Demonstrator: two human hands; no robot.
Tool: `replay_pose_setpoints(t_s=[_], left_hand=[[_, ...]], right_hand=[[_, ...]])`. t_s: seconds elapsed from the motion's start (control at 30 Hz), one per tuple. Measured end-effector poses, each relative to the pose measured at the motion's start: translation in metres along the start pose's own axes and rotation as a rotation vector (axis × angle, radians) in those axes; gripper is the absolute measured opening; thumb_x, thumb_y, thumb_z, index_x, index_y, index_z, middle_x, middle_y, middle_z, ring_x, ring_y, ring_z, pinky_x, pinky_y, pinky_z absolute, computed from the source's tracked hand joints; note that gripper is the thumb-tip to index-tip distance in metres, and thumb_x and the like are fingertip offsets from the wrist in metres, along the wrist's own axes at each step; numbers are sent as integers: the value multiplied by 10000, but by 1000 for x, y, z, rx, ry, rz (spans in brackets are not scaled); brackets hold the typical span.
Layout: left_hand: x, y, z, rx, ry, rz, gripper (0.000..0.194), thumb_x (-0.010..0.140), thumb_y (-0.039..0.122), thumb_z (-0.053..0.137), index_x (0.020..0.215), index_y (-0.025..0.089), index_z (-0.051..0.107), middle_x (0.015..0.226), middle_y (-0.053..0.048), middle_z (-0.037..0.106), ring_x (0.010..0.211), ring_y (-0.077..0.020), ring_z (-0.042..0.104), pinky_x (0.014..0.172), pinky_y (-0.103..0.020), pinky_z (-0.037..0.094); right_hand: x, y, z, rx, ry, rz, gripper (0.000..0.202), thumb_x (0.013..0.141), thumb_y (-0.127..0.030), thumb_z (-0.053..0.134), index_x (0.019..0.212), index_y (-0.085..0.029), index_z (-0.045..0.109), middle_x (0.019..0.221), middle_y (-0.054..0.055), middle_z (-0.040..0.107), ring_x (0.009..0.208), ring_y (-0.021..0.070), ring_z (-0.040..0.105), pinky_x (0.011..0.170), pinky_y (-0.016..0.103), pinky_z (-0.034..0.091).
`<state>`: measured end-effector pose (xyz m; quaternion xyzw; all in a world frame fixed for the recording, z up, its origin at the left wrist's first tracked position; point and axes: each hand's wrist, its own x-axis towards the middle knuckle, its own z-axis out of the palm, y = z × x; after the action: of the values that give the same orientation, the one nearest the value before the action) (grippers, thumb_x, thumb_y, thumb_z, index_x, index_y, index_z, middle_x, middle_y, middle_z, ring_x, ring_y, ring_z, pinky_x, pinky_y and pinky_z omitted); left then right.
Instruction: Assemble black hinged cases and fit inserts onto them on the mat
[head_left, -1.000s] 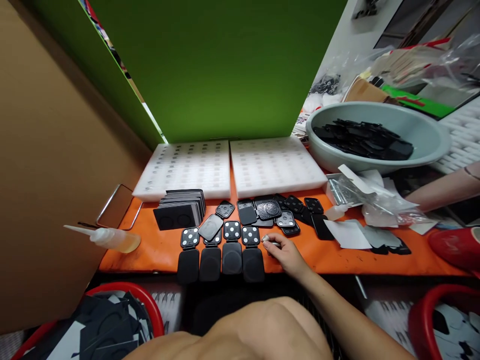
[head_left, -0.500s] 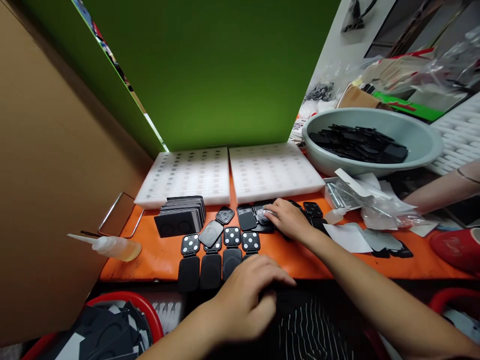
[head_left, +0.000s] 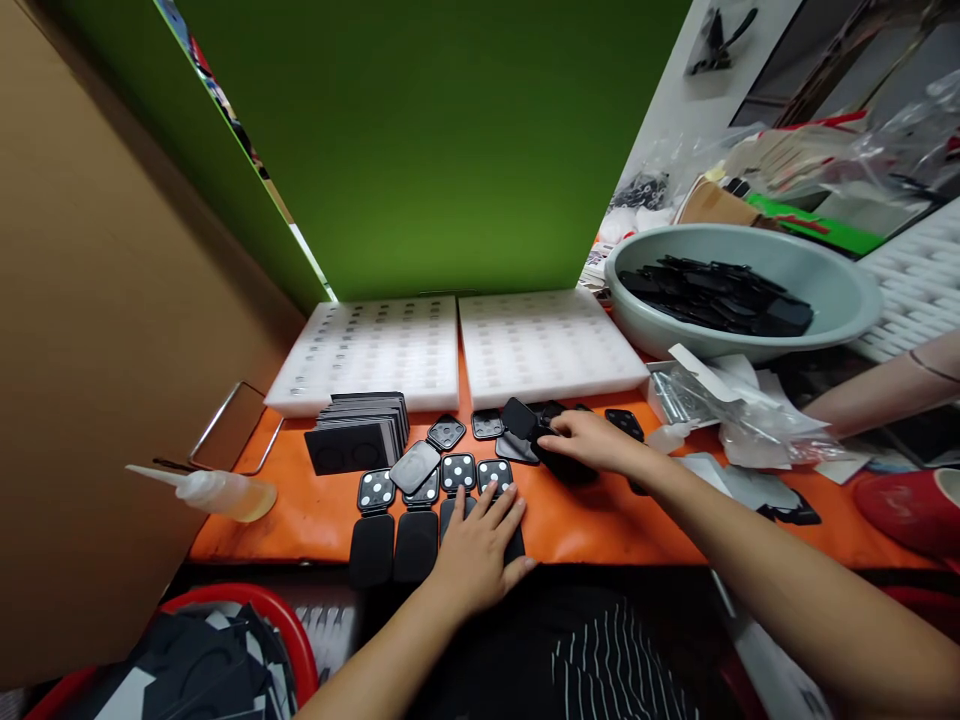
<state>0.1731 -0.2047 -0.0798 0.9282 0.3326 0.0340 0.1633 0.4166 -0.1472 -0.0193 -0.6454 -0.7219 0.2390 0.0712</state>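
My left hand lies flat with fingers spread over the right end of a row of black hinged pieces, whose upper squares carry white dots. To its right, my right hand pinches a dark hinged piece, partly hidden by the fingers. A grey plate rests across part of the row. Behind my hands are a dotted square and another grey plate. At the left, a stack of black cards stands on edge.
Two white foam trays lie at the back below a green panel. A basin of black pieces stands right. A glue bottle lies left, above a red-rimmed bin. Plastic bags and a red object are at right.
My left hand has moved forward and flattened onto the row with fingers spread. My right hand has shifted slightly right and now holds a dark piece raised from the group.
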Motion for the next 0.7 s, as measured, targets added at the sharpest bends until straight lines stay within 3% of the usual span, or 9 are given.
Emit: replay_pose_setpoints(t_s=[0.07, 0.17, 0.27, 0.33, 0.43, 0.57, 0.7], left_hand=[[-1, 6, -3, -63, 46, -36, 599, 855, 471, 487, 1389, 235, 353, 1461, -86, 341, 1348, -306, 270, 1068, -598, 210], [1, 23, -4, -349, 115, -143, 530, 879, 346, 473, 1382, 215, 369, 1425, -98, 400, 1283, -256, 401, 1025, -446, 388], [11, 41, 1, -727, 67, -224, 564, 903, 313, 426, 1431, 213, 255, 1398, -91, 440, 1186, -201, 517, 940, -338, 479], [21, 47, 5, -845, 11, -268, 584, 902, 300, 421, 1440, 193, 221, 1380, -90, 464, 1166, -188, 535, 938, -321, 478], [30, 44, 5, -771, 10, -344, 589, 890, 308, 436, 1430, 165, 252, 1393, -106, 445, 1220, -221, 485, 964, -351, 455], [21, 36, -6, -530, 28, -350, 600, 870, 290, 459, 1420, 135, 275, 1475, -157, 285, 1233, -269, 467, 928, -374, 479], [8, 37, -6, -278, -11, -51, 524, 841, 313, 533, 1342, 220, 415, 1460, -92, 343, 1264, -265, 426, 1015, -442, 396]], right_hand=[[-29, -3, 5, 112, 4, 24, 345, 829, -422, 475, 602, -191, 593, 629, 17, 586, 592, 161, 519, 534, 258, 316], [-70, -15, 25, 49, -16, 109, 302, 818, -385, 488, 622, -199, 622, 698, 35, 610, 647, 177, 547, 577, 272, 336], [-92, -32, 49, -139, 26, 251, 273, 831, -337, 467, 700, -208, 670, 745, 65, 622, 710, 208, 570, 647, 314, 353], [-95, -41, 59, -176, 37, 271, 285, 848, -345, 450, 739, -215, 679, 749, 71, 620, 731, 216, 577, 674, 329, 359], [-93, -44, 61, -94, 16, 205, 269, 857, -348, 446, 764, -223, 666, 760, 62, 620, 742, 210, 580, 681, 319, 374], [-95, -27, 54, 154, 49, 151, 239, 877, -273, 389, 884, -211, 620, 867, 62, 648, 817, 209, 593, 725, 310, 411], [-95, -6, 55, 388, 85, 146, 257, 898, -271, 344, 1043, -224, 550, 1058, 66, 645, 975, 210, 590, 808, 312, 419]])
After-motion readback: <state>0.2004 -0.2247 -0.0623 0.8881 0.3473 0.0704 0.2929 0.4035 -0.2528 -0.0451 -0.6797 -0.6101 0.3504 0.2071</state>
